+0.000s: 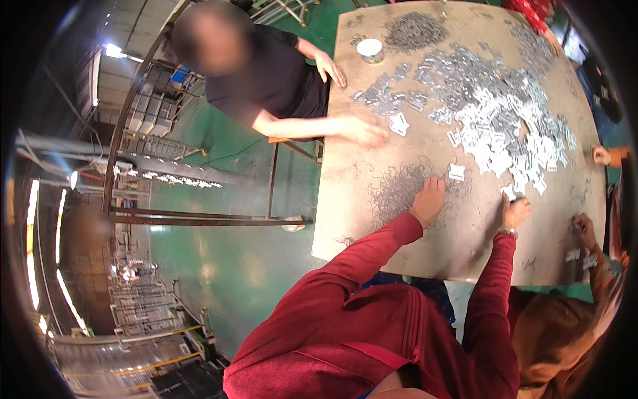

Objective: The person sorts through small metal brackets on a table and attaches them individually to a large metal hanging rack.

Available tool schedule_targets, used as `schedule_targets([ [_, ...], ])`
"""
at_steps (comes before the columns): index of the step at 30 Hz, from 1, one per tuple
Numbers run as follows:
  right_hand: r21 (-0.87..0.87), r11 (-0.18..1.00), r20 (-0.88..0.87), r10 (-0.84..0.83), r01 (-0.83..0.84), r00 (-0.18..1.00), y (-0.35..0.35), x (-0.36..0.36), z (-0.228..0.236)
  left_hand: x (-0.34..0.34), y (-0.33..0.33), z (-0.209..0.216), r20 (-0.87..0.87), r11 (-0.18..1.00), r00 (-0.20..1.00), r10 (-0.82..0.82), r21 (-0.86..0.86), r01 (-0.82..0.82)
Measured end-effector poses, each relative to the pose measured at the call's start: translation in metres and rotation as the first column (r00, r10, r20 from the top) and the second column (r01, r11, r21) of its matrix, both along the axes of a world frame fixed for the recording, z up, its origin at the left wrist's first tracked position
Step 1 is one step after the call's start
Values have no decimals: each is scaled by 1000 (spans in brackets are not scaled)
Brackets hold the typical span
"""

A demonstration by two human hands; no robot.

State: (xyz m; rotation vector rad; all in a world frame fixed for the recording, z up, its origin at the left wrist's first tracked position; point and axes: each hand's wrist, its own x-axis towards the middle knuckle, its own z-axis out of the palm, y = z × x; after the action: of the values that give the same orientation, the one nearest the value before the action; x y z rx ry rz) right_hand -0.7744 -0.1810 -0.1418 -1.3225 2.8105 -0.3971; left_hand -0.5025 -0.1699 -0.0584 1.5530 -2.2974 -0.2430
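Observation:
My left hand (pixel 430 199) rests at the right side of a heap of thin, dark bent wire pieces (pixel 395 199), fingers curled down together. What its fingertips hold, if anything, is too small to make out. A single flat metal plate (pixel 456 172) lies just beyond that hand. My right hand (pixel 516 214), with a band at the wrist, is at the near edge of a large pile of flat silvery metal plates (pixel 498 133). Its thumb and fingers close on one small metal plate (pixel 508 191).
A person in a dark shirt (pixel 279 80) sits at the table's left, one hand (pixel 365 131) blurred near loose plates. Other people's hands (pixel 585 229) work at the right edge. A white cup (pixel 370 51) stands on the brown table (pixel 345 159), near another dark heap (pixel 415 32).

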Motion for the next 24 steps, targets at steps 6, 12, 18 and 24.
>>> schedule_targets([
  [6,-465,885,437,222,8,872,24,-10,2,18,13,2,36,990,996,84,107,-87],
  [12,-448,856,879,369,257,302,59,31,61,42,-8,-27,244,964,958,148,181,-195],
  [18,-380,900,915,399,212,-55,67,76,120,76,-27,-17,-204,958,971,122,278,-61],
  [24,-446,884,892,452,139,-14,84,83,130,-2,12,71,-728,723,571,380,619,307],
])
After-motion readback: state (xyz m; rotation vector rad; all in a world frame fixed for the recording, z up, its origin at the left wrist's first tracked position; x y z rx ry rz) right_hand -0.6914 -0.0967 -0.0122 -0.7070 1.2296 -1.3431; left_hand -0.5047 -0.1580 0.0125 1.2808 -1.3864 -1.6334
